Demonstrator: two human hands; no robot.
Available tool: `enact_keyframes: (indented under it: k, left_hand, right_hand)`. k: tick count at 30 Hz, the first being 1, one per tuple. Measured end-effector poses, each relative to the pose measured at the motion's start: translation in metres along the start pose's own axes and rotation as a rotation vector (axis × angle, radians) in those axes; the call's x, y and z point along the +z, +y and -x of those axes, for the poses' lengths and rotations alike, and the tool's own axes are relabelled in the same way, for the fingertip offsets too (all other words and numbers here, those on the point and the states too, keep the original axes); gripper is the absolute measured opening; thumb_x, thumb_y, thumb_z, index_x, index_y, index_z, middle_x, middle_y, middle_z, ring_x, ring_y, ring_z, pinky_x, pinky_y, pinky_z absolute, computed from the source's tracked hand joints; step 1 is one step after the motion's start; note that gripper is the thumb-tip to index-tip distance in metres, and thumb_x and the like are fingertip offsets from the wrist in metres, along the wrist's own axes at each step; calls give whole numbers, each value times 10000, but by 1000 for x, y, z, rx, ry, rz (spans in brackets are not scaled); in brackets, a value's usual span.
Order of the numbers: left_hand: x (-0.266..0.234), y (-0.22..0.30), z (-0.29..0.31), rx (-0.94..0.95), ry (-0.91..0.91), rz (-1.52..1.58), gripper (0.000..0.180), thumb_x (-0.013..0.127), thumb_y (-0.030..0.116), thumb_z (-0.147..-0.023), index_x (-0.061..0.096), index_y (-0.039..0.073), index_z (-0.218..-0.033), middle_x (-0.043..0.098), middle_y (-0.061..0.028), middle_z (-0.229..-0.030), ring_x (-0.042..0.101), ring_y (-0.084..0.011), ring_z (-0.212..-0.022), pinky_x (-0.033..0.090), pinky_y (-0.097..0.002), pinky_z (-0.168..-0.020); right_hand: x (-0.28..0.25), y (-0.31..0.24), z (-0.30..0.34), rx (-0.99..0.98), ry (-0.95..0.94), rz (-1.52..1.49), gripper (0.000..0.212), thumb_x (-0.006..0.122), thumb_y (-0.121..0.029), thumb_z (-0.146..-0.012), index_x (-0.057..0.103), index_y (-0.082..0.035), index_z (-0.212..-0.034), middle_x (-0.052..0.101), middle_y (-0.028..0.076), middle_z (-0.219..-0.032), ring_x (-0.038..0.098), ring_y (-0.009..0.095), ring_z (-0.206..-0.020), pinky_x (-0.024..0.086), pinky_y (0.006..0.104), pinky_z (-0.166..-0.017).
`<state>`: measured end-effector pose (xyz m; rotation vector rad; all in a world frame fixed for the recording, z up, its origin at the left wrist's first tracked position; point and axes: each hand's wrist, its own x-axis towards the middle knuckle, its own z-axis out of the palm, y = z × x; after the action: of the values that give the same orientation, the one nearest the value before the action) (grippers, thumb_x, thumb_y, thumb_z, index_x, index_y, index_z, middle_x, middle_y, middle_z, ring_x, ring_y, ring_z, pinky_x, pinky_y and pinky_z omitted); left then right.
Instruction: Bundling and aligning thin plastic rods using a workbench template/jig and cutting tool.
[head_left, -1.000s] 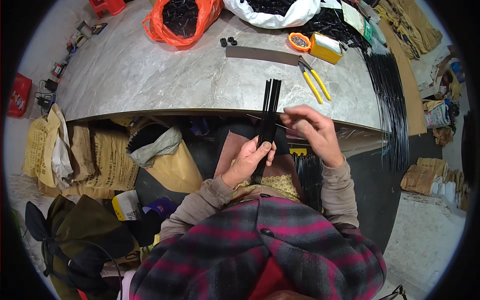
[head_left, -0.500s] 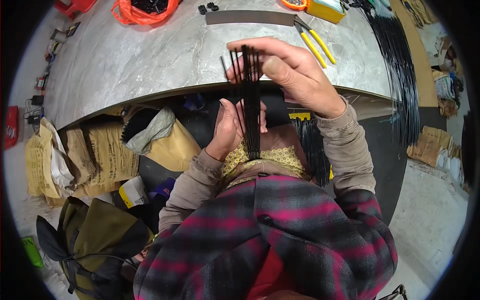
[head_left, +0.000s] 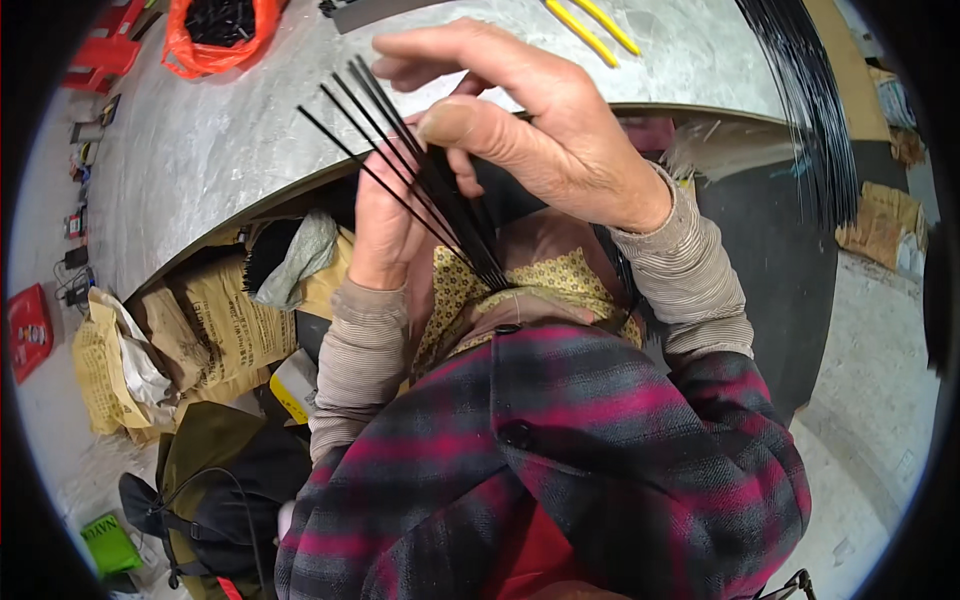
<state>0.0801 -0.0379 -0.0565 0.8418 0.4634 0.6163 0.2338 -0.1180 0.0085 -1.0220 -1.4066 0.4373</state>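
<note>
A bundle of thin black strips (head_left: 462, 222) stands over my lap, its lower ends together against my patterned yellow apron (head_left: 550, 275) and its upper ends fanned out to the left. My left hand (head_left: 385, 215) is behind the bundle and closed round it, with fingertips showing on the far side of the strips. Above, my right hand (head_left: 545, 120) is curved with thumb and fingers apart, its thumb close to the upper part of the bundle. I see nothing held in that hand, though some of its fingers are partly hidden.
The grey marbled table (head_left: 230, 140) curves across ahead. On it lie a red plastic bag (head_left: 180, 50) of black pieces and a yellow-handled tool (head_left: 585, 30). Long black strips (head_left: 815, 120) hang over its right edge. Brown paper sacks (head_left: 235, 325) stand below left, near a dark backpack (head_left: 205, 480).
My view has shifted, so the table sits higher in it. The bundle now leans and fans leftward, and my left hand has come up along it. My right hand stays near its top, thumb and fingers apart.
</note>
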Motion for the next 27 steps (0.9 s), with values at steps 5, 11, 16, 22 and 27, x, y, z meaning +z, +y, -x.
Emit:
enact_keyframes:
  k: [5,11,16,22,27]
  left_hand:
    - [-17,-9,-2,-48,-153,67,363,528,295,-1069,544,-61,-1137,507,-92,-751,521,-203,-637,476,-355,-639]
    - [-25,-3,9,18,-175,16,316,493,304,-1091,547,-6,-1058,434,-28,-725,431,-142,-632,415,-294,-597]
    - [-14,-3,15,46,-108,-38,324,515,329,-1086,549,11,-1034,441,-38,-688,450,-149,-586,425,-306,-553]
    - [12,-9,17,10,-44,-179,365,489,355,-1095,533,-3,-1041,476,-48,-692,467,-141,-584,440,-297,-562]
    - [3,-10,21,16,-105,-99,337,501,328,-1096,549,1,-1030,520,-48,-706,512,-131,-612,474,-295,-607]
  right_hand:
    - [-27,10,34,17,100,64,420,564,-250,-1067,577,34,-1376,682,129,-1209,668,142,-1004,553,281,-830]
    - [-41,19,82,387,293,-39,403,484,-282,-1104,651,47,-1264,741,107,-1068,696,137,-949,519,240,-803]
    - [-40,19,94,528,298,-76,392,468,-268,-1105,666,51,-1217,736,96,-1020,688,132,-875,522,253,-755]
    - [-22,15,92,569,239,-165,319,537,-221,-1074,675,37,-1201,731,79,-1010,676,118,-892,513,247,-767]
    - [-7,14,82,507,132,-206,227,675,36,-931,680,48,-1157,666,80,-1050,671,142,-974,533,271,-852]
